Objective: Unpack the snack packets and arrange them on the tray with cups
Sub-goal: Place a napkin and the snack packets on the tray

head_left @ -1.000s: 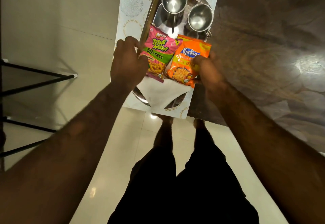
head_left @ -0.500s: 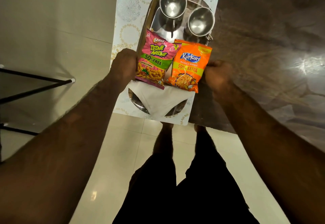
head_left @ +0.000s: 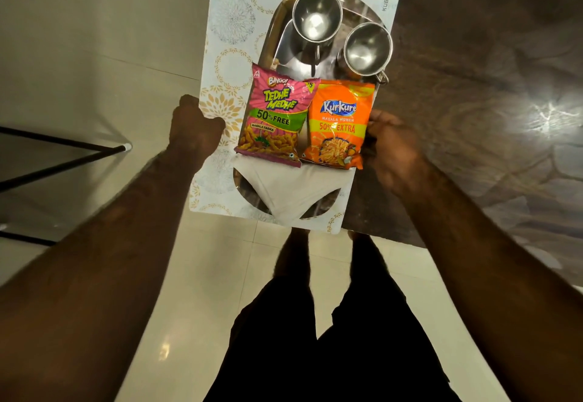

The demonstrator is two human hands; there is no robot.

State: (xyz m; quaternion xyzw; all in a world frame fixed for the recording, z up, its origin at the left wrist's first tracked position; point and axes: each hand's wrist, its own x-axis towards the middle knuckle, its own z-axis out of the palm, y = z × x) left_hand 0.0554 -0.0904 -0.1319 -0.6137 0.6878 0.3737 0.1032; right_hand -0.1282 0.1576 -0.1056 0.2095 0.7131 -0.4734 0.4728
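A steel tray point(head_left: 273, 33) lies on a patterned placemat point(head_left: 233, 16). Two empty steel cups point(head_left: 317, 19) point(head_left: 367, 48) stand at its far end. A pink Bingo packet point(head_left: 274, 117) and an orange Kurkure packet point(head_left: 339, 123) lie flat side by side in the tray's middle. A folded white napkin point(head_left: 290, 190) sits at the near end. My left hand point(head_left: 194, 127) is a closed fist on the mat, apart from the pink packet. My right hand point(head_left: 391, 146) is blurred, with curled fingers at the orange packet's right edge.
The mat sits at the corner of a dark marbled table point(head_left: 473, 86), and its near edge reaches the table's edge. Pale tiled floor point(head_left: 94, 38) lies to the left and below. Black metal legs point(head_left: 63, 155) stand at the left. My own legs are below.
Both hands have come off the packets and moved outward. The left hand has shifted further left onto the mat. Both packets now lie flat and uncovered.
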